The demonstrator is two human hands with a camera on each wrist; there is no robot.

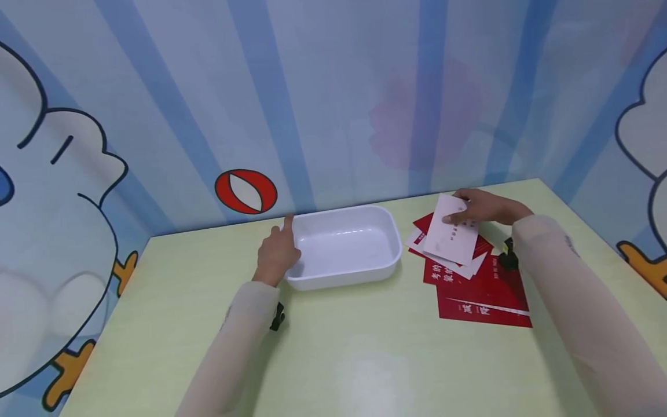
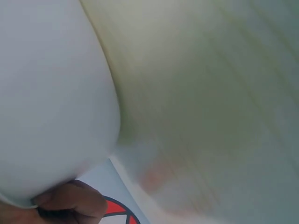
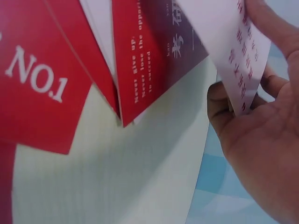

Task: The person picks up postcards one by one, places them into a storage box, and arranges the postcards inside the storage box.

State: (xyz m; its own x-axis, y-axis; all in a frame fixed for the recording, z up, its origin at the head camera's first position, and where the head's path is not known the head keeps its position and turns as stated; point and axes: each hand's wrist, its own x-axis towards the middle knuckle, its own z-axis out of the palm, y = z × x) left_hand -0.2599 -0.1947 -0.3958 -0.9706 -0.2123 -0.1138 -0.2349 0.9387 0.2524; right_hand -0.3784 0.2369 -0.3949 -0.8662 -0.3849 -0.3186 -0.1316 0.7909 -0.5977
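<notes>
A white plastic tray point(image 1: 344, 278) stands on the table near the wall. My left hand point(image 1: 277, 250) grips its left rim, with the thumb inside and the index finger pointing along the edge. In the left wrist view, curled fingers point(image 2: 77, 200) show at the rim of the tray point(image 2: 51, 102). To the right, my right hand point(image 1: 482, 207) pinches a white card point(image 1: 452, 234) with red print, thumb on its face. The right wrist view shows this card point(image 3: 233, 60) raised at an angle over red cards point(image 3: 140, 79). Other red and white cards point(image 1: 482, 284) lie overlapped beneath and nearer.
The pale table point(image 1: 333, 359) ends at a blue striped wall point(image 1: 333, 104) just behind the tray. A cartoon-printed panel point(image 1: 47, 231) borders the left side, another point(image 1: 641, 174) the right. The card pile lies just right of the tray.
</notes>
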